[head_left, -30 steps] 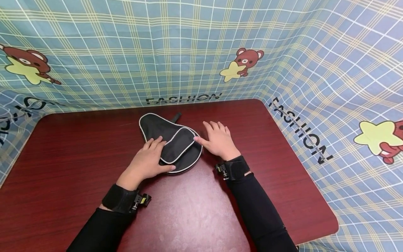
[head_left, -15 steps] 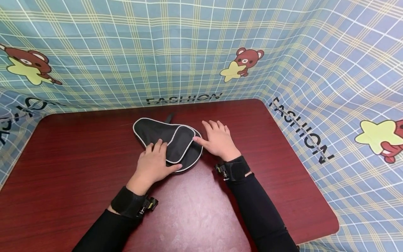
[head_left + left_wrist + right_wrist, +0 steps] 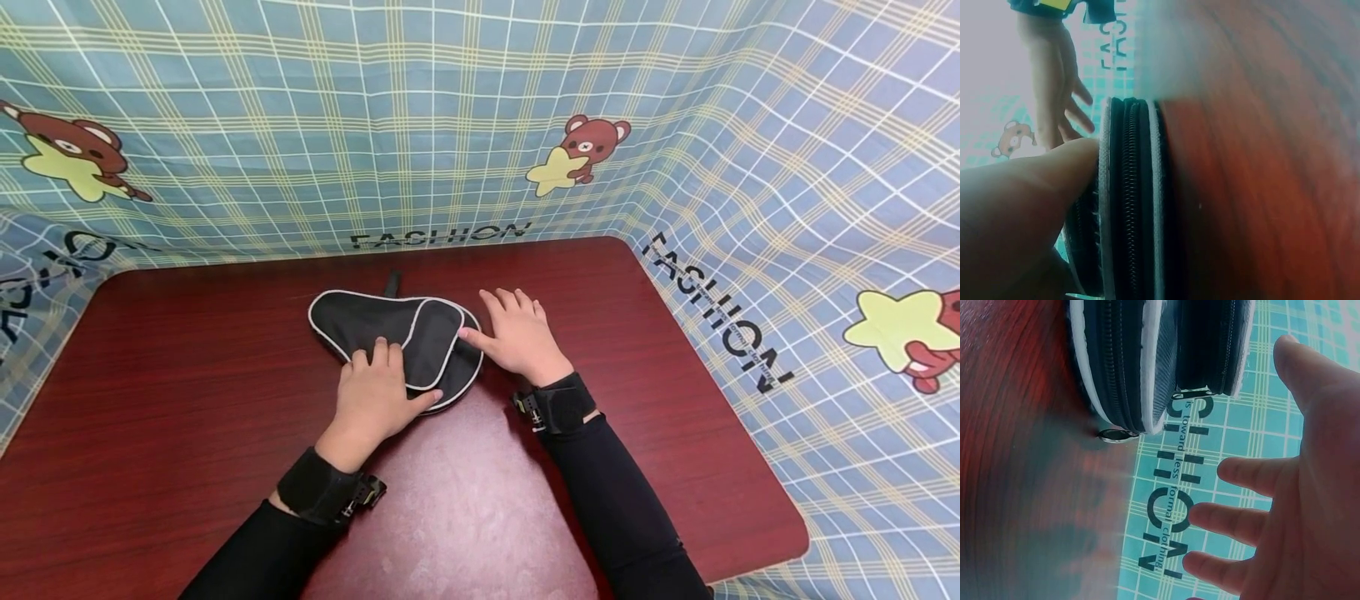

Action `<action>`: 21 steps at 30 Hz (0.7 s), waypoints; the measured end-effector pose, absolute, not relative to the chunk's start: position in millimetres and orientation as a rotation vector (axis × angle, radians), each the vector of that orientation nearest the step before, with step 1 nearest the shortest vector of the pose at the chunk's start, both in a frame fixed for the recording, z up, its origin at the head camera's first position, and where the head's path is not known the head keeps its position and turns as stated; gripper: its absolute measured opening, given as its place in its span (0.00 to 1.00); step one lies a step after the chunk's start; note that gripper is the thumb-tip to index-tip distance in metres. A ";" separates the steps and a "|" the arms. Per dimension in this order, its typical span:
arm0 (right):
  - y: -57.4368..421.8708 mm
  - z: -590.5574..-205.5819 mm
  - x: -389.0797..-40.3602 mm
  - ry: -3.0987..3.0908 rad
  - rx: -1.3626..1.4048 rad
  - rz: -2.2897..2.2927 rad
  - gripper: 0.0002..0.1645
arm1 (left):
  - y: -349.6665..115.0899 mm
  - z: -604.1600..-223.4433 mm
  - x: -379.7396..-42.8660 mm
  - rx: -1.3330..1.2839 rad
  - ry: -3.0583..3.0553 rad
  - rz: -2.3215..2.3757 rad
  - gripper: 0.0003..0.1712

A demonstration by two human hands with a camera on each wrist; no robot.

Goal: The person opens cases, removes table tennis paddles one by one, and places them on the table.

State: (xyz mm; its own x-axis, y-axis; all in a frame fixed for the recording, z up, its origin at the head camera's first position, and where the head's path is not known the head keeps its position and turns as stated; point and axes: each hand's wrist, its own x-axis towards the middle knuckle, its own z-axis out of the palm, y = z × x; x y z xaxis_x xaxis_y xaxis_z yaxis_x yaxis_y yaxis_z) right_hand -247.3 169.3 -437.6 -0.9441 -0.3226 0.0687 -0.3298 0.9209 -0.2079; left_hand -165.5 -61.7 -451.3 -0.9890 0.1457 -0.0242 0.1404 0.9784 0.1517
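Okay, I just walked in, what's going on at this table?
A person's left hand rests on a white-edged black case, which lies on a dark red table, narrow end toward the left. The right hand is spread by the case's wide end; whether it touches is hard to tell. The stretch of zip seen from the left wrist looks closed.

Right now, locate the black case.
In the head view, the black case lies on the table left of centre, left hand at its near edge, right hand at its right.
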 end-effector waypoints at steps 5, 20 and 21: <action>168.1 -436.6 -246.1 -3.060 0.515 0.343 0.51 | -57.4 -451.1 -161.5 0.212 3.114 0.251 0.60; 163.0 -434.9 -242.9 -3.072 0.622 0.388 0.50 | -64.2 -445.3 -162.3 0.264 3.063 0.302 0.61; 162.4 -434.9 -242.8 -3.070 0.636 0.403 0.50 | -66.8 -444.2 -163.4 0.274 3.046 0.320 0.61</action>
State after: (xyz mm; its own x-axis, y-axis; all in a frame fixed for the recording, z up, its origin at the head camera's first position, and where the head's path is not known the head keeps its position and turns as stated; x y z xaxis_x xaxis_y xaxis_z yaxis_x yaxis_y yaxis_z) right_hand -242.8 162.4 -434.9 -0.9187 -0.3936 0.0320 -0.3885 0.8864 -0.2516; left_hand -163.4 -66.8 -444.2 -0.9819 0.1831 -0.0475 0.1693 0.9626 0.2116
